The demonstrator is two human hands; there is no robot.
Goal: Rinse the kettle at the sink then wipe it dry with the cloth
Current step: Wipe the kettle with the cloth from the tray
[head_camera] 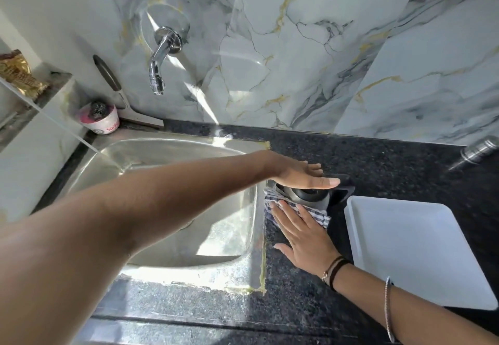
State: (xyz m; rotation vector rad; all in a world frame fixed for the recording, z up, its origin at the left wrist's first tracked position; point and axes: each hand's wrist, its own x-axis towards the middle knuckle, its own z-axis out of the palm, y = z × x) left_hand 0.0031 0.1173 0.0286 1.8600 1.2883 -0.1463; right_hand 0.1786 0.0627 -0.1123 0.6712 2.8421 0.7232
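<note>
The steel kettle (313,198) with a black lid and black handle stands on the dark counter just right of the sink (172,204). My left hand (299,174) lies flat on the kettle's lid, fingers straight. My right hand (302,234) presses a blue-and-white checked cloth (321,216) against the kettle's near side, fingers spread over it. Most of the kettle's body is hidden by hands and cloth.
A wall tap (159,61) hangs over the sink, no water running. A white tray (421,250) lies right of the kettle. A pink tub with a scrubber (101,119) and a squeegee (127,101) sit at the sink's back left. A steel object (479,148) lies far right.
</note>
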